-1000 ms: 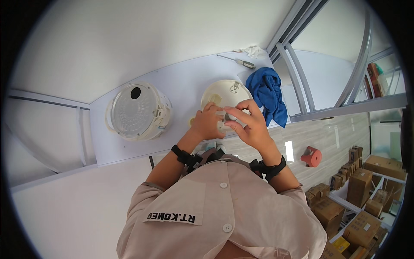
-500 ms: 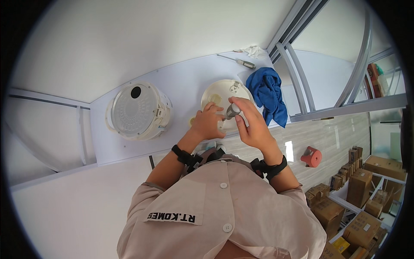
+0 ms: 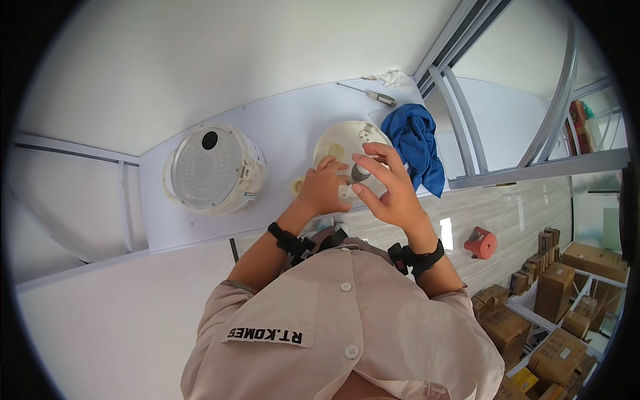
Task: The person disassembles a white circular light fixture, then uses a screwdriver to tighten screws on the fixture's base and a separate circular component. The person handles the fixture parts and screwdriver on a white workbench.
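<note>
Right hand (image 3: 393, 190) loosens around a grey handle (image 3: 360, 175) over a white round part (image 3: 327, 141), near the table's (image 3: 287, 147) front edge, toward its right end.

Half a second ago it wrapped the handle; now thumb and fingers stand apart, contact unclear, suggesting a re-grip. Left hand (image 3: 325, 189) spreads its fingers over the part's left side.

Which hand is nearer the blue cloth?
Right. The right hand is just left of the blue cloth in the picture; the left hand is farther left, around the round white piece's left side.
</note>
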The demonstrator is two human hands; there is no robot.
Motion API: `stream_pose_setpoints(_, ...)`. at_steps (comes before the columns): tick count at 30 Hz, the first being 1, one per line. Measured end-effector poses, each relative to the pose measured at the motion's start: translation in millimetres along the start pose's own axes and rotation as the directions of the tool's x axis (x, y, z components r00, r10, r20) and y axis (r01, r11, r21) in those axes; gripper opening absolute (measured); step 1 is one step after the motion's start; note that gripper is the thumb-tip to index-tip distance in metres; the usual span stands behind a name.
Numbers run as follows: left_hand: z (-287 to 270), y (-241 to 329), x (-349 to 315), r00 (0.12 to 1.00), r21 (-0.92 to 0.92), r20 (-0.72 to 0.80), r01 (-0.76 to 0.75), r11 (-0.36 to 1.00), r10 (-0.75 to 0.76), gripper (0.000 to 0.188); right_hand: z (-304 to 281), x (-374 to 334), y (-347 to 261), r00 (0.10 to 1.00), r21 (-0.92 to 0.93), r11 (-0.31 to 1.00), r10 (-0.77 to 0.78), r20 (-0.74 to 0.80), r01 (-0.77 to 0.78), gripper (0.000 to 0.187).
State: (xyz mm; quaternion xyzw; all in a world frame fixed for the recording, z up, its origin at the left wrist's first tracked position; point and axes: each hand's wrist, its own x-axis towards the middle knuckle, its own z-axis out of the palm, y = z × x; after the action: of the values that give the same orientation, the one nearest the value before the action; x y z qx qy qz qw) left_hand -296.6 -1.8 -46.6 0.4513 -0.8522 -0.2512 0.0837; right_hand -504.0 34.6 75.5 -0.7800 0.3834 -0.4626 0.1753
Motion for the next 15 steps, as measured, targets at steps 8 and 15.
stream_pose_setpoints(8,8,-4,2,0.997,-0.005,-0.052,-0.059,0.998,0.058,0.057,0,-6,7,0.991,0.022,0.994,0.112,-0.079,-0.111,0.055)
stream_pose_setpoints(15,21,-10,4,0.986,-0.073,-0.144,-0.096,0.993,0.084,0.036,-6,-21,19,0.977,-0.096,0.974,0.210,0.028,-0.207,0.066)
